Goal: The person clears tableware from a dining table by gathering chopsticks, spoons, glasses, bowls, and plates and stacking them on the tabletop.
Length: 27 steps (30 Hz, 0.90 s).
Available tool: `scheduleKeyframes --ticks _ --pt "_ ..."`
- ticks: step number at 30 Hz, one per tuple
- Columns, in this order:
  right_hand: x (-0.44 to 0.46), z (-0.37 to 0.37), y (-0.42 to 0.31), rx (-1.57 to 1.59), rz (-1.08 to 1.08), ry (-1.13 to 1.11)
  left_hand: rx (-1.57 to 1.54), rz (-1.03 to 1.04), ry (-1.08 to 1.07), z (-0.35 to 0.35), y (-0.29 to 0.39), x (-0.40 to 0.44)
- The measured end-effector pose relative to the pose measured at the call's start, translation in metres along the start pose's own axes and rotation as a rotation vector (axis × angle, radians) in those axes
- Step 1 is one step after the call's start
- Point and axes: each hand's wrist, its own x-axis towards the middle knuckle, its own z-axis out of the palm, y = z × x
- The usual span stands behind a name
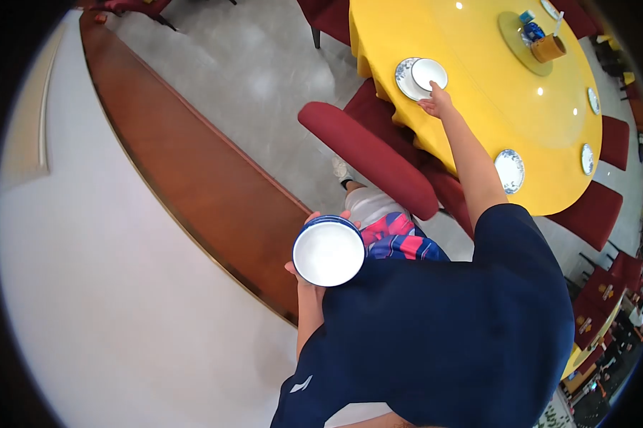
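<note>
A stack of white bowls with blue rims (328,253) rests in my left hand (311,285), its fingers wrapped around the sides. My right hand (438,102) reaches over the edge of the yellow round table (471,93) and pinches the near rim of a white bowl (430,73). That bowl sits over a blue-patterned plate (405,80), overlapping its right part. Nearer my right upper arm lies another patterned plate (509,171), with no bowl on it.
Dark red chairs (368,153) stand against the table's near side. A glass turntable (518,60) carries a brown container (548,48) and small blue items. More plates (587,159) line the far edge. To the left run a brown ledge (193,171) and a white wall (107,285).
</note>
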Motion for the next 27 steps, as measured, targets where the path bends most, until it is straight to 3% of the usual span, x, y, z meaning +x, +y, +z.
scheduleKeyframes --ticks 6,9,14,16,18,20,22,24,27 --pt "0.038 0.007 0.003 0.074 0.025 0.143 -0.045 -0.222 -0.185 -0.008 0.072 0.083" --pt "0.056 0.000 0.009 0.047 0.011 0.220 -0.073 -0.312 -0.169 -0.006 0.095 0.118" --pt "0.033 0.010 -0.008 -0.152 -0.210 0.184 0.066 -0.362 -0.130 -0.002 0.136 0.165" --pt "0.005 0.031 -0.018 -0.123 -0.237 0.195 0.169 -0.399 -0.064 -0.010 0.158 0.184" --pt "-0.022 0.051 -0.024 0.037 -0.405 0.129 0.159 -0.408 -0.055 -0.014 0.172 0.202" --pt "-0.055 0.076 -0.028 0.039 -0.370 0.114 0.149 -0.423 -0.042 -0.021 0.184 0.221" --pt "-0.084 0.107 -0.025 -0.064 -0.514 0.074 0.100 -0.471 -0.069 -0.030 0.199 0.244" --pt "-0.072 0.133 0.009 -0.382 -0.735 0.203 0.077 -0.498 -0.079 -0.037 0.214 0.264" --pt "-0.133 0.220 0.001 -0.393 -0.857 0.212 0.054 -0.535 -0.195 -0.050 0.259 0.308"
